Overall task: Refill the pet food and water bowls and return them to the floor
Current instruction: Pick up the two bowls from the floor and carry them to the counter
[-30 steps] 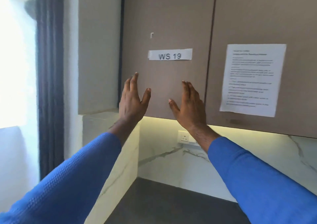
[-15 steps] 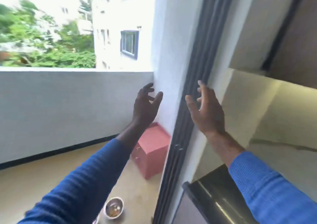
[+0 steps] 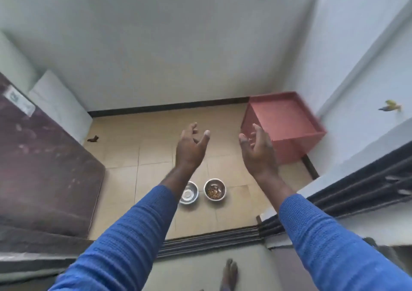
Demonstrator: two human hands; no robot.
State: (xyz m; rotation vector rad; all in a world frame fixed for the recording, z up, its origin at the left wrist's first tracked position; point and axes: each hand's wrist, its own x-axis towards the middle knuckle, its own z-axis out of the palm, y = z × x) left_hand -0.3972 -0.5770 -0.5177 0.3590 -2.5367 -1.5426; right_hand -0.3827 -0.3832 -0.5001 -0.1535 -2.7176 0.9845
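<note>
Hands, centre of frame: left hand (image 3: 191,149) and right hand (image 3: 258,151) raised, fingers spread, holding nothing. Below, on tiled floor (image 3: 153,134): empty bowl (image 3: 190,193) beside food bowl (image 3: 215,189). Pink box (image 3: 284,123), right.

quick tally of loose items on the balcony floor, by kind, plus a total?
Round steel bowls: 2, the one holding brown kibble and the one beside it with no kibble, partly behind the left sleeve
Pink box-shaped stool: 1
Small dark brown scrap by the left wall: 1
Total: 4
</note>
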